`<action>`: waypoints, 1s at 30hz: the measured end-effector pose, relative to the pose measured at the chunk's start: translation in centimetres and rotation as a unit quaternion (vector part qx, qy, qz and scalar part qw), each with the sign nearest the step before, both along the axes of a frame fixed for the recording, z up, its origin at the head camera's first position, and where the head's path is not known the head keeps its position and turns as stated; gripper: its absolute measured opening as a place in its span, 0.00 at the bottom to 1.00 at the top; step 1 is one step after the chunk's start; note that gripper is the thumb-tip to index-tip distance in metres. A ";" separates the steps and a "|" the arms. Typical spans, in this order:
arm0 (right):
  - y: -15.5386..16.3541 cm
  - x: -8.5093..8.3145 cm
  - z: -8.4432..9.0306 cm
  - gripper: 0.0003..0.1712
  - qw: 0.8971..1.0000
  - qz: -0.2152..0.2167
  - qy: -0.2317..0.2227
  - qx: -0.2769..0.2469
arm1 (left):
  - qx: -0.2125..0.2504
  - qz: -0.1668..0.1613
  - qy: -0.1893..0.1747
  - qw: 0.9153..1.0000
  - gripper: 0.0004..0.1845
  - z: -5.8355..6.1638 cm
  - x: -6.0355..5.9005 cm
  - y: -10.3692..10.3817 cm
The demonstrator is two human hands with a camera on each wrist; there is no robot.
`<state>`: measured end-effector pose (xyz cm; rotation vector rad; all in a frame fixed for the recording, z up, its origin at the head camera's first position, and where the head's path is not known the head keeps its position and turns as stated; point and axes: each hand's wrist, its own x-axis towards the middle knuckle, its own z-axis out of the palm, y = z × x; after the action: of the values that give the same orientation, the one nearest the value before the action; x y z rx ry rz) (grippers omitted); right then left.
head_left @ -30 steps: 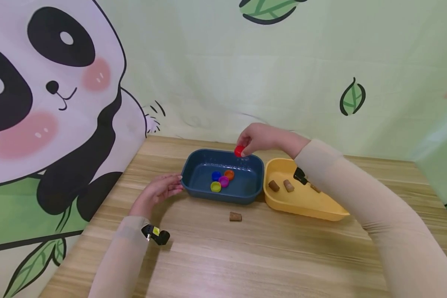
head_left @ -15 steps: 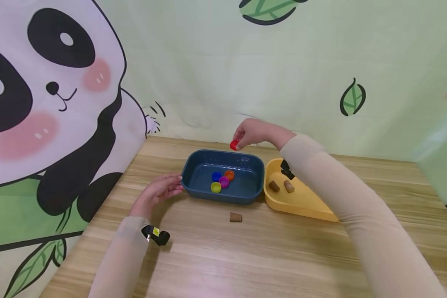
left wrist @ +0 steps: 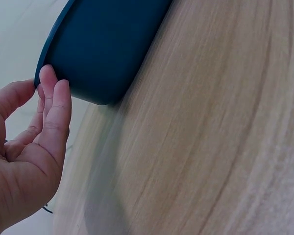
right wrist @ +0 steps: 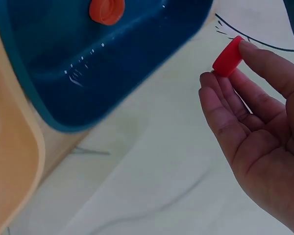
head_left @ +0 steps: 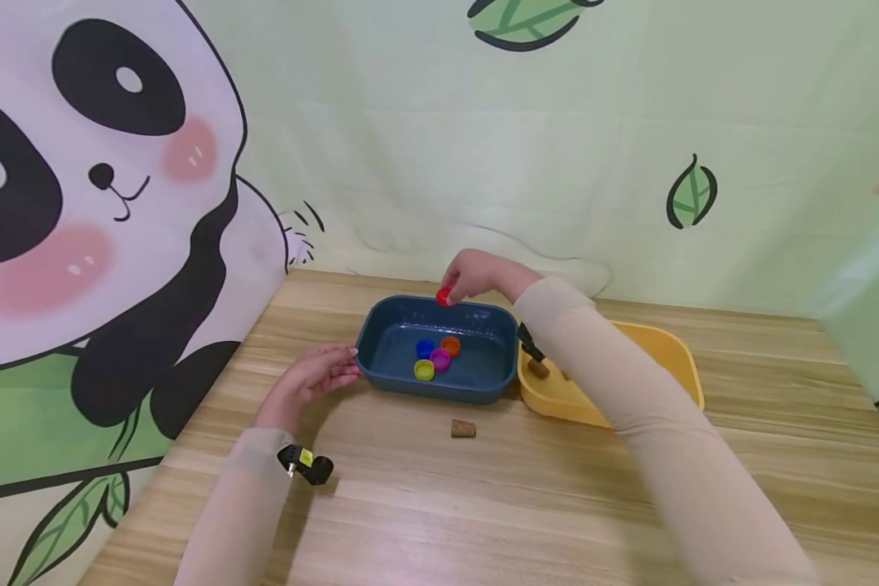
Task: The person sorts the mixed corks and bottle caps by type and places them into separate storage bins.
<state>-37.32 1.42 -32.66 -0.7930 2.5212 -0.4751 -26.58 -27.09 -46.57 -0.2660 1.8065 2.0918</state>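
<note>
Red cap [right wrist: 228, 57] on edge in right hand [right wrist: 264, 127]

Smooth, glossy plastic on the red cap [right wrist: 228, 58], pinched by the right hand [head_left: 476, 277]. Same hard plastic for the dark blue tray [head_left: 439, 382], with a slight sheen and specks of glare on its inner wall (plain in the right wrist view). Matt yellow plastic on the tray [head_left: 677, 358] beside it. Rough, dull cork [head_left: 463, 428] near the table's front edge. Pale wood-grain table [head_left: 527, 505], smooth, satin finish. Soft printed cloth backdrop [head_left: 410, 146], creased. Thin, stretchy beige fabric sleeves [head_left: 615, 399].
</note>
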 end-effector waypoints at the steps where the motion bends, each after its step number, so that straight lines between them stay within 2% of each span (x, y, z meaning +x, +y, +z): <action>1: -0.2 -0.1 -0.2 0.19 1.000 -0.001 -0.001 0.001 | 0.000 -0.001 0.001 1.000 0.26 0.0 0.0 0.0; 9: -1.7 -0.2 -2.2 0.19 0.999 -0.010 -0.009 0.030 | 0.002 0.000 0.001 1.000 0.27 0.0 -0.2 -0.1; 17: -2.9 -0.2 -3.8 0.18 0.996 -0.008 0.036 0.075 | -0.001 0.001 0.001 1.000 0.25 0.0 -0.2 -0.1; 24: -4.0 -0.4 -5.3 0.20 0.995 -0.001 0.042 0.091 | -0.006 -0.003 0.008 1.000 0.27 0.0 -0.1 -0.2; 28: -4.7 -1.0 -6.7 0.20 0.994 -0.001 0.027 0.106 | -0.009 -0.001 0.005 1.000 0.26 -0.1 0.0 -0.2; 30: -4.8 -1.9 -7.7 0.21 0.994 0.000 0.026 0.111 | -0.010 -0.004 0.006 1.000 0.26 -0.1 -0.1 -0.1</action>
<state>-39.18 -3.42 -40.38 -0.7291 2.5639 -0.1716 -26.69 -27.18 -46.62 -0.2510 1.8332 2.0765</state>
